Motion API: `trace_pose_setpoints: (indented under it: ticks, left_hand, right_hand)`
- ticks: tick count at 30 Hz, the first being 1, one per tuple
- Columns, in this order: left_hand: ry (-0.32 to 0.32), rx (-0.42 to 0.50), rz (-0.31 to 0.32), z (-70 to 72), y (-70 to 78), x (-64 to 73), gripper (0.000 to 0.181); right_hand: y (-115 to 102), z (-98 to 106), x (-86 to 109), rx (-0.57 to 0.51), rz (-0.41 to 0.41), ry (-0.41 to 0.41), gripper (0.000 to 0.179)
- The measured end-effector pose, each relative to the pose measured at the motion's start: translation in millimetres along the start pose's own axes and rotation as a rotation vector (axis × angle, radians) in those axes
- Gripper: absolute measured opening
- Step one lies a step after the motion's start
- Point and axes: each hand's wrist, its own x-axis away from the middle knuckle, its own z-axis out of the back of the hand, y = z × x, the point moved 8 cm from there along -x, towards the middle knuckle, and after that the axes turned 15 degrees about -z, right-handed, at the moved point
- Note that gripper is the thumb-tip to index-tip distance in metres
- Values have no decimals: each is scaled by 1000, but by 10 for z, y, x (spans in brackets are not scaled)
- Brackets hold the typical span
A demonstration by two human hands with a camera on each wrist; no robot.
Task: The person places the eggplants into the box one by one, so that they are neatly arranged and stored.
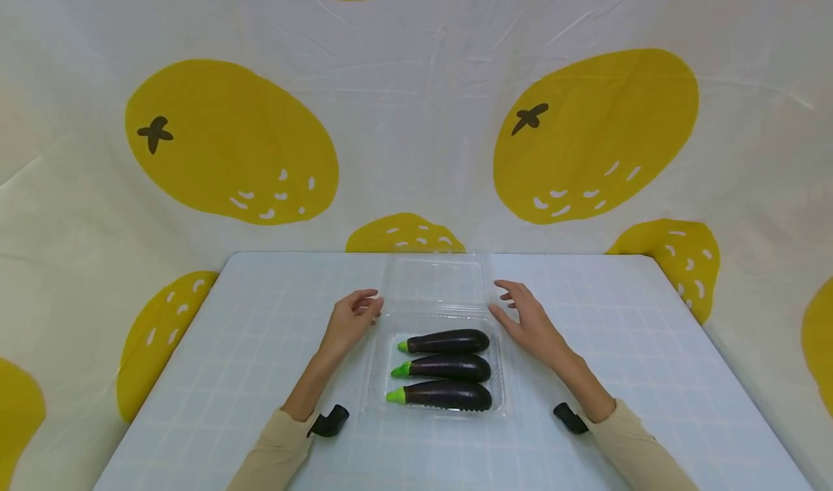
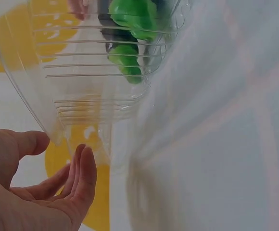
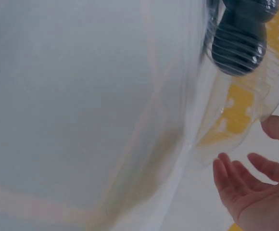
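Note:
A clear plastic clamshell box [image 1: 379, 393] lies on the table with its lid [image 1: 436, 278] folded back, away from me. Three dark eggplants with green caps lie crosswise in its base: the far eggplant [image 1: 452, 341], the middle eggplant [image 1: 450, 367] and the near eggplant [image 1: 445, 395]. Beside the hinge on the left is my left hand [image 1: 351, 321], fingers loosely bent and thumb close to the box's edge. My right hand [image 1: 528, 325] mirrors it on the other side, thumb and fingers spread apart. Whether either thumb touches the plastic, I cannot tell. Neither hand grips anything.
A pale checked cloth covers the table [image 1: 273, 296]. Behind it hangs a white curtain [image 1: 416, 115] printed with large yellow fruit. Black wrist devices show at the left cuff [image 1: 330, 421] and the right cuff [image 1: 570, 419].

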Motion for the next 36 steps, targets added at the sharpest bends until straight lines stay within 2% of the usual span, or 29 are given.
trace_pose_setpoints:
  ticks: [5,13,22,25,26,31,33,36]
  left_hand:
    - [7,16,8,-18,-31,-65,44]
    - [0,18,34,-35,-110,-159,45]
    - [-3,91,1,-70,-120,-221,42]
    - [5,110,-9,-63,-93,-220,41]
    - [1,116,-9,-57,-30,-205,41]
    - [-5,110,-7,-52,-8,-204,41]
    - [1,106,-11,-59,-64,-222,41]
    - [10,114,-17,-60,-57,-221,41]
  right_hand:
    - [79,-49,-59,-26,-73,-24,55]
    - [151,-97,-151,-92,-146,-60,57]
    - [136,-83,-199,-139,-152,-21,45]
    - [123,-67,-205,-154,-150,-7,41]
    - [120,-63,-208,-155,-150,-4,41]
    - [132,-53,-221,-163,-153,-4,40]
    - [142,-50,-223,-162,-161,-6,41]
    - [142,-34,-217,-157,-163,-4,41]
